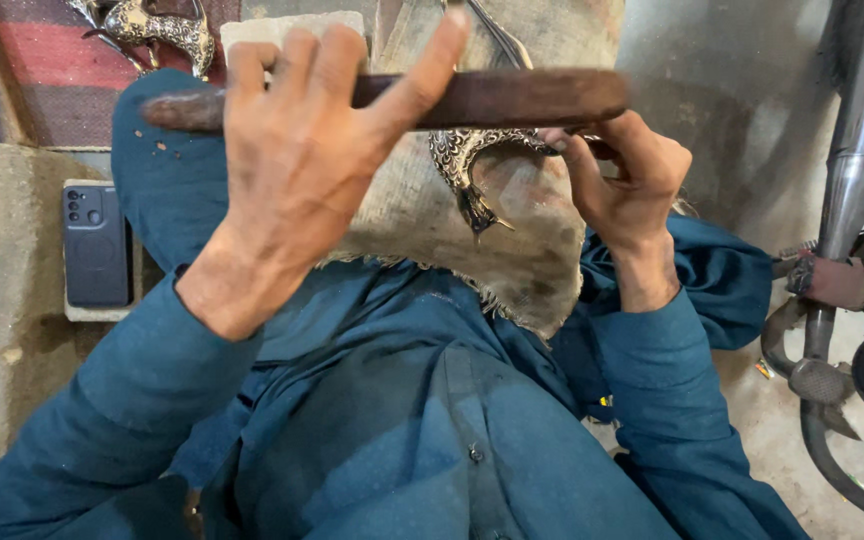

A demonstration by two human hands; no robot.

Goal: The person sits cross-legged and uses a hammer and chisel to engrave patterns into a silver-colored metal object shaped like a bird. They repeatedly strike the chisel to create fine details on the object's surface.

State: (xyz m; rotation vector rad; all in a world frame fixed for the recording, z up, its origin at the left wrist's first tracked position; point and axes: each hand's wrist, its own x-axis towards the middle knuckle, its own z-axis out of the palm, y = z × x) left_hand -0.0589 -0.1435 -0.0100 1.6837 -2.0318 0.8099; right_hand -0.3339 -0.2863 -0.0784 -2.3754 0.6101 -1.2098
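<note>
My left hand (302, 150) presses on a long dark brown wooden bar (492, 98) that lies crosswise in front of me, fingers spread over it. My right hand (627, 175) grips the bar's right end region and an ornate silver metal piece (464, 165) with engraved pattern and a pointed tip, which hangs below the bar. Both rest over a worn burlap cloth (512, 230) spread on my lap. I wear a teal-blue garment.
A dark phone (96, 245) lies on a concrete ledge at the left. Another ornate silver piece (157, 28) sits on a red striped mat at the top left. A motorcycle exhaust pipe (857, 150) and footrest stand at the right.
</note>
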